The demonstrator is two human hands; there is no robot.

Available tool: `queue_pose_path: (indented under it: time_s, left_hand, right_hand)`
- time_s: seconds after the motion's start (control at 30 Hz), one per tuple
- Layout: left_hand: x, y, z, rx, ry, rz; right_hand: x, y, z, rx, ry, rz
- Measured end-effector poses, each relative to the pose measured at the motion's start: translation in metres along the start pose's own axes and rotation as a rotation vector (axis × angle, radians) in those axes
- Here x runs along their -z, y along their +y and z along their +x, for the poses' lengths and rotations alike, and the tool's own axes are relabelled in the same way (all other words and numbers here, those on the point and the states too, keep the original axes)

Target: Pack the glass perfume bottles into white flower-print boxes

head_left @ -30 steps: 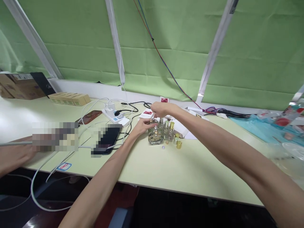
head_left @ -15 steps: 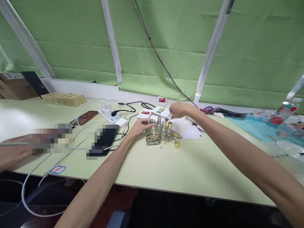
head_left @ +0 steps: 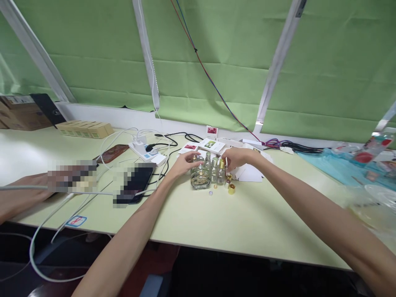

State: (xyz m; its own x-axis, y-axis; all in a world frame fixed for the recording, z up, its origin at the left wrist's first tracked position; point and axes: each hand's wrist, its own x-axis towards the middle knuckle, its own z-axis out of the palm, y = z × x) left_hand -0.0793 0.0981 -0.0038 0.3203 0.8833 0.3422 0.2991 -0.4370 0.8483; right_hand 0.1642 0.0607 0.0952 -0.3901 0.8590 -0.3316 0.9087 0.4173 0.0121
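A cluster of small glass perfume bottles (head_left: 213,170) stands on the pale green table (head_left: 235,218), fronted by a wide round glass bottle (head_left: 200,179). My left hand (head_left: 182,164) rests fingers-closed on the bottles at the cluster's left side. My right hand (head_left: 238,159) hovers just right of the cluster, pinching a thin small white thing I cannot name. Loose gold caps (head_left: 231,188) lie beside the bottles.
White cards and small boxes (head_left: 212,145) lie behind the bottles. A power strip (head_left: 148,154) with tangled cables, a dark phone (head_left: 136,181) and cardboard boxes (head_left: 85,128) sit to the left. Another person's hand (head_left: 21,198) is at far left. Blue plastic (head_left: 337,167) lies right.
My right hand moved from above the bottles out to the right, then came down closer to the cluster's right side. The left hand stayed on the bottles.
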Motion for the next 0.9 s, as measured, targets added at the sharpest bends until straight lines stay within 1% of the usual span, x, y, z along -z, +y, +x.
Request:
queue_pose_path:
  time_s: [0.03,0.1,0.2,0.27,0.37,0.47,0.63,0.77,0.9]
  left_hand:
    - [0.0,0.0,0.0,0.0,-0.004,-0.004]
    - [-0.001,0.002,0.0,-0.011,-0.009,-0.006]
    - [-0.002,0.009,0.0,-0.013,-0.004,0.002]
    - [-0.002,0.016,-0.001,0.017,0.004,-0.001]
    - [-0.002,0.025,-0.002,0.055,0.002,0.018]
    - [-0.002,0.027,0.002,0.029,-0.042,0.082]
    - [-0.004,0.019,0.016,-0.01,-0.142,0.169]
    - [-0.008,0.016,0.02,-0.015,-0.177,0.111]
    - [-0.01,0.014,0.019,0.016,-0.165,0.071]
  right_hand:
    - [0.002,0.0,0.0,-0.006,0.012,-0.001]
    - [0.007,0.0,0.0,-0.019,0.079,-0.004]
    - [0.014,-0.007,0.002,-0.023,0.24,0.007]
    - [0.017,-0.014,0.007,-0.025,0.322,0.018]
    - [0.019,-0.026,0.017,-0.022,0.394,0.034]
    - [0.02,-0.034,0.027,-0.011,0.377,0.035]
    - [0.021,-0.042,0.037,-0.007,0.334,-0.032]
    - [0.019,-0.048,0.04,-0.009,0.32,-0.062]
    - [0.018,-0.05,0.041,0.018,0.319,-0.083]
